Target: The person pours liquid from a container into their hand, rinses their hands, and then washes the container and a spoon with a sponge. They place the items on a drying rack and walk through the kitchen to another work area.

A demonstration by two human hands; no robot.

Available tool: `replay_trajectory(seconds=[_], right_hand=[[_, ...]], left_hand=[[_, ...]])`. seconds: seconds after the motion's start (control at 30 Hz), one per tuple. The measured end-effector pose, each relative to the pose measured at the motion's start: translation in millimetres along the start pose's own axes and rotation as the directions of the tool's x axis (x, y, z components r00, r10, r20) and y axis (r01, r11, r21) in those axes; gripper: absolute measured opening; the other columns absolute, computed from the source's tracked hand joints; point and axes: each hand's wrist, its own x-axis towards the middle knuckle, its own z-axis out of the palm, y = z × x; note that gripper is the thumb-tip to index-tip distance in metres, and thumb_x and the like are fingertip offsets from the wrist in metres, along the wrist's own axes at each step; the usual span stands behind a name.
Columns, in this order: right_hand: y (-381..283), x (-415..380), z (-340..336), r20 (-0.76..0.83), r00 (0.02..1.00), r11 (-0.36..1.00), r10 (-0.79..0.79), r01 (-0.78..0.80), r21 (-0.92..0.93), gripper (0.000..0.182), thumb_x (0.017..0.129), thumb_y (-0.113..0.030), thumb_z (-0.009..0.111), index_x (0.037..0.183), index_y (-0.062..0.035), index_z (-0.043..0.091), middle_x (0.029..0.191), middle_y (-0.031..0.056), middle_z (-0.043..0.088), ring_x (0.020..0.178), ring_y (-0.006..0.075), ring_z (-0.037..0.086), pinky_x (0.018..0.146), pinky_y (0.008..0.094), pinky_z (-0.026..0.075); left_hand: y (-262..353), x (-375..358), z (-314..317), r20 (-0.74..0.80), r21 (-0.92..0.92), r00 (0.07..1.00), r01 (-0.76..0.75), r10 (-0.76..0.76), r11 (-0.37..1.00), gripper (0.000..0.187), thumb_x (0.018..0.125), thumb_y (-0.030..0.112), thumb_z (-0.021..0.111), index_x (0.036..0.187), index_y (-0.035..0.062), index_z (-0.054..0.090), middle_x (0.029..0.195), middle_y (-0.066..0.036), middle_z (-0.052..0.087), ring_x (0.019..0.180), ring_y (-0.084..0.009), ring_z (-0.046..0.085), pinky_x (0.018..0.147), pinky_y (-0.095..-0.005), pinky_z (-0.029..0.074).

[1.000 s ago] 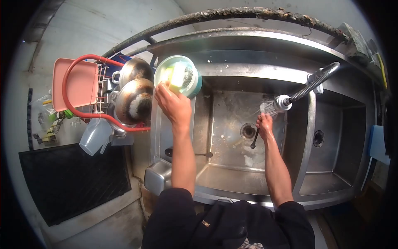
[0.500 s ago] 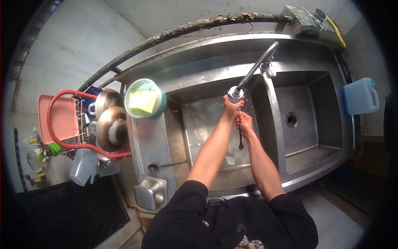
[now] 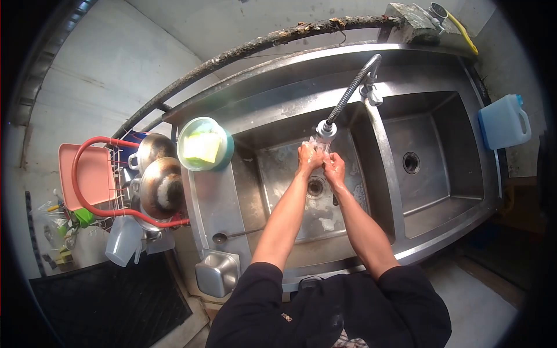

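Beneath the white spray head [image 3: 326, 129] of the coiled faucet hose [image 3: 350, 91], my left hand [image 3: 308, 155] is under running water, its fingers curled near the nozzle; what they hold, if anything, is hidden. Close to its right, my right hand [image 3: 335, 169] is closed around a dark, thin utensil [image 3: 335, 200], whose lower end shows below the hand. Both hands are wet and over the left sink basin [image 3: 278, 174]. The basin's drain [image 3: 315, 186] shows between my forearms.
A green tub [image 3: 226, 152] with a yellow-green sponge [image 3: 201, 147] stands left of the basin. Farther left are a dish rack with pans [image 3: 162, 188] and a pink tray [image 3: 87, 174]. A ladle [image 3: 220, 238] and metal container [image 3: 217, 275] lie nearer. A blue jug [image 3: 503, 123] stands right.
My left hand has moved off the spray head to just below it. My right hand and the utensil have moved slightly up and left, and less of the utensil shows. The view has shifted slightly.
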Motion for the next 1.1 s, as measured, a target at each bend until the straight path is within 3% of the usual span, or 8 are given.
replay_trajectory(seconds=[0.1,0.23,0.3,0.4,0.83,0.9,0.97,1.1], right_hand=[[6.5,-2.9,-2.0,-0.055,0.98,0.977,-0.189,0.182,-0.111,0.02,0.091,-0.023,0.058,0.089,-0.0034,0.055,0.059,-0.0015,0.055,0.051,0.0043,0.044,0.045,0.024,0.034],[-10.0,-5.0,-7.8,-0.015,0.971,0.937,-0.239,0.226,-0.267,0.026,0.087,-0.009,0.053,0.113,-0.0066,0.056,0.08,0.0123,0.066,0.076,0.0216,0.065,0.072,0.0345,0.05],[-21.7,1.8,-10.0,0.076,0.984,0.951,-0.16,0.175,-0.254,0.028,0.087,-0.009,0.052,0.114,-0.009,0.058,0.085,0.0128,0.067,0.077,0.0237,0.065,0.075,0.0346,0.05],[3.3,18.4,-3.4,0.16,0.916,0.896,-0.368,0.395,-0.201,0.02,0.088,-0.012,0.053,0.105,-0.0068,0.062,0.079,0.0107,0.066,0.075,0.0219,0.064,0.072,0.034,0.049],[-6.0,36.9,16.9,0.256,0.932,0.875,-0.255,0.335,-0.348,0.05,0.097,-0.04,0.043,0.063,-0.0042,0.053,0.051,-0.0016,0.044,0.051,0.009,0.038,0.049,0.0269,0.032],[-4.1,38.3,19.0,0.262,0.965,0.949,-0.007,0.089,-0.302,0.043,0.096,-0.037,0.049,0.069,-0.0044,0.059,0.059,0.0009,0.055,0.054,0.0127,0.048,0.054,0.0275,0.043],[-0.5,42.5,24.1,0.435,0.788,0.631,0.436,-0.612,0.477,0.029,0.092,-0.03,0.057,0.08,-0.0052,0.062,0.073,0.0046,0.062,0.064,0.0178,0.059,0.068,0.0343,0.054],[7.9,53.7,29.0,0.552,0.785,0.242,0.281,-0.614,0.751,0.021,0.091,-0.024,0.059,0.091,-0.0033,0.059,0.081,0.0079,0.061,0.077,0.0207,0.06,0.076,0.0405,0.055]], left_hand=[[-6.1,2.9,4.9,0.124,0.147,0.992,-0.044,0.026,0.988,0.021,0.077,0.008,0.05,0.089,-0.0039,0.063,0.081,-0.02,0.066,0.078,-0.0332,0.066,0.071,-0.038,0.051],[-4.3,-0.8,3.0,0.242,-0.625,0.97,0.163,-0.009,0.763,0.033,0.077,0.0,0.048,0.109,-0.0018,0.06,0.092,-0.013,0.066,0.083,-0.0224,0.063,0.075,-0.0321,0.049],[16.6,-5.8,-11.8,0.407,-0.845,0.882,0.463,-0.238,0.268,0.026,0.08,0.001,0.053,0.105,-0.0002,0.062,0.094,-0.008,0.065,0.083,-0.0132,0.06,0.07,-0.0264,0.048],[6.9,-0.1,-5.5,0.197,-0.666,0.933,0.354,-0.303,0.657,0.019,0.081,0.007,0.069,0.096,0.0002,0.06,0.074,-0.004,0.063,0.063,-0.0093,0.058,0.055,-0.0229,0.047],[3.7,19.9,-76.5,-0.154,-0.986,0.951,-0.129,-0.268,0.107,0.026,0.096,0.031,0.052,0.1,0.0053,0.056,0.092,-0.001,0.059,0.085,-0.0127,0.055,0.077,-0.0302,0.047],[-0.1,15.7,-83.3,-0.187,-0.975,0.942,-0.142,-0.279,0.173,0.028,0.097,0.033,0.049,0.101,0.0053,0.055,0.092,-0.001,0.058,0.086,-0.0129,0.055,0.078,-0.0306,0.046],[-3.6,12.0,-88.0,-0.204,-0.976,0.926,-0.167,-0.317,0.14,0.028,0.099,0.032,0.045,0.101,0.0055,0.055,0.092,-0.002,0.057,0.086,-0.0136,0.054,0.079,-0.029,0.045],[2.5,-2.4,-94.3,-0.295,-0.947,0.751,-0.313,-0.591,0.075,0.028,0.092,0.024,0.05,0.068,0.0091,0.052,0.064,-0.002,0.051,0.065,-0.0106,0.048,0.062,-0.0275,0.041]])
